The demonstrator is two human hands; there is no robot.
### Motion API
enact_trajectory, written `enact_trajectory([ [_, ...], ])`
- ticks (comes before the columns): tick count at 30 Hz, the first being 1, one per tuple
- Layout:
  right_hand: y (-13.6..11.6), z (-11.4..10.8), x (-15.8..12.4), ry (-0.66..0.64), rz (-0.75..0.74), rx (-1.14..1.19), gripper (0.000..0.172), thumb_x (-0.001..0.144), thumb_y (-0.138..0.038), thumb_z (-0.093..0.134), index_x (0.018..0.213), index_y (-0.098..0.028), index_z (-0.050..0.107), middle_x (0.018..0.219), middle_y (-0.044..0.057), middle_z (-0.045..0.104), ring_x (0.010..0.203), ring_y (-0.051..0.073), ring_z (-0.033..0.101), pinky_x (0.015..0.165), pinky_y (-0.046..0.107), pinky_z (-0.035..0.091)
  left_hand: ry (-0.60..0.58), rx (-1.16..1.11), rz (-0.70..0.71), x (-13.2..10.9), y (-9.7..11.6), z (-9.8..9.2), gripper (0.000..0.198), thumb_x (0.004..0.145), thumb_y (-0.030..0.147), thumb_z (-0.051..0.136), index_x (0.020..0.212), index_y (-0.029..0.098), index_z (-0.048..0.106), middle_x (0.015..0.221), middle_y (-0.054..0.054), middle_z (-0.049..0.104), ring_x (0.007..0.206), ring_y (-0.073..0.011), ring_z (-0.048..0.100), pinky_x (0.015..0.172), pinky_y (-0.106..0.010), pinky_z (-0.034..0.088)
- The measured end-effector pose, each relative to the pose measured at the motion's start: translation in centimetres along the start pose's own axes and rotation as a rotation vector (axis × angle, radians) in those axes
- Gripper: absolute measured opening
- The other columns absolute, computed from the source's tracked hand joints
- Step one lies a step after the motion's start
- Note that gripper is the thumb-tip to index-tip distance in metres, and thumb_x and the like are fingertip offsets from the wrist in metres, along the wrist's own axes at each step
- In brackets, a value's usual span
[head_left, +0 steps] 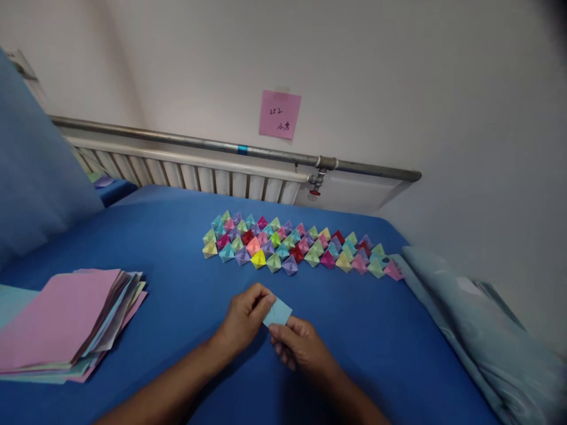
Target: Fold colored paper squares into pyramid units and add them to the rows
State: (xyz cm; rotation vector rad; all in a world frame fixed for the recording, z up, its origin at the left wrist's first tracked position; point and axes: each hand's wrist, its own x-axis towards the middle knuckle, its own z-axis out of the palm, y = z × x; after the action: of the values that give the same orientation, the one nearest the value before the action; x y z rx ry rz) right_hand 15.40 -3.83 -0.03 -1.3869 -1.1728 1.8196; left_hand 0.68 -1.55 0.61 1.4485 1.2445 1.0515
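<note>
Under your fingers spreads the blue cloth-covered tabletop (177,236). Well off to the right of your fingers lies a crumpled pale grey-blue fabric (469,319). Well to their left is a fanned stack of square coloured paper sheets (62,319), pink on top. Beyond your fingertips, and apart from them, sits a patch of small multicoloured folded paper shapes (292,245), packed edge to edge (too many to count here).

Your left hand (243,321) and right hand (301,348) meet just short of that patch. Both are pinched closed on the small pale-blue folded paper (278,311), held between them just over the cloth. The left thumb and forefinger grip its left edge, and the right fingertips grip its lower right corner.

I judge this a fold midway: the piece is flat, not puffed like the finished shapes. The next crease calls for a firm pinch along one edge while your other hand steadies the piece. Nothing lies between your fingers and either pile; only your own knuckles hide the paper's lower edge.
</note>
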Motion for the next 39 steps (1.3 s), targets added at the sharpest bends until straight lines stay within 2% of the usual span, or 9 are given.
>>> enact_trajectory([
  [8, 0.2, 0.0, 0.0, -0.017, 0.019, 0.031, 0.044, 0.067, -0.060, 0.067, 0.066, -0.018, 0.052, 0.050, -0.006, 0.049, 0.040, 0.005, 0.038, 0.041, 0.021, 0.023, -0.018, -0.057, -0.001, 0.2, -0.1, -0.1, 0.029, 0.083, 0.045, 0.053, 0.069, 0.019, 0.052, 0.059, 0.004, 0.047, 0.057, -0.0115, 0.043, 0.055, -0.025, 0.034],
  [13, 0.2, -0.1, 0.0, -0.023, -0.047, 0.093, 0.042, 0.063, -0.055, 0.072, 0.068, -0.017, 0.054, 0.054, -0.005, 0.052, 0.042, 0.005, 0.041, 0.043, 0.022, 0.027, -0.084, -0.074, -0.015, -0.1, -0.5, 0.3, 0.030, 0.084, 0.046, 0.053, 0.071, 0.019, 0.053, 0.060, 0.003, 0.050, 0.057, -0.0119, 0.045, 0.055, -0.025, 0.035],
  [18, 0.1, -0.2, 0.0, -0.043, -0.030, 0.079, 0.039, 0.062, -0.053, 0.072, 0.066, -0.017, 0.055, 0.053, -0.004, 0.052, 0.044, 0.006, 0.042, 0.042, 0.022, 0.028, -0.104, -0.071, -0.019, -0.2, -0.3, 0.3, 0.030, 0.083, 0.046, 0.054, 0.072, 0.019, 0.054, 0.060, 0.003, 0.051, 0.056, -0.0115, 0.045, 0.054, -0.024, 0.035],
  [24, 0.6, -0.9, 0.7, -0.016, -0.074, 0.156, 0.041, 0.065, -0.055, 0.071, 0.074, -0.018, 0.056, 0.051, -0.007, 0.049, 0.038, 0.005, 0.038, 0.041, 0.022, 0.025, -0.121, -0.015, 0.011, -0.2, -0.3, 0.2, 0.027, 0.084, 0.042, 0.052, 0.072, 0.018, 0.055, 0.060, 0.004, 0.049, 0.056, -0.0112, 0.043, 0.054, -0.024, 0.034],
  [28, 0.8, -1.4, 1.0, -0.015, -0.102, 0.112, 0.040, 0.068, -0.055, 0.069, 0.072, -0.018, 0.054, 0.049, -0.008, 0.047, 0.037, 0.005, 0.035, 0.042, 0.022, 0.025, -0.133, 0.023, 0.033, -0.2, -0.2, 0.1, 0.025, 0.084, 0.040, 0.052, 0.072, 0.019, 0.055, 0.060, 0.005, 0.048, 0.057, -0.0112, 0.043, 0.056, -0.024, 0.033],
  [39, 0.4, -1.4, 0.4, -0.024, -0.108, -0.081, 0.035, 0.072, -0.053, 0.063, 0.069, -0.019, 0.052, 0.052, -0.007, 0.047, 0.042, 0.006, 0.038, 0.046, 0.023, 0.027, -0.207, 0.010, 0.017, -0.2, -0.2, 0.0, 0.025, 0.084, 0.041, 0.054, 0.074, 0.018, 0.055, 0.060, 0.005, 0.047, 0.056, -0.0098, 0.040, 0.054, -0.023, 0.031],
])
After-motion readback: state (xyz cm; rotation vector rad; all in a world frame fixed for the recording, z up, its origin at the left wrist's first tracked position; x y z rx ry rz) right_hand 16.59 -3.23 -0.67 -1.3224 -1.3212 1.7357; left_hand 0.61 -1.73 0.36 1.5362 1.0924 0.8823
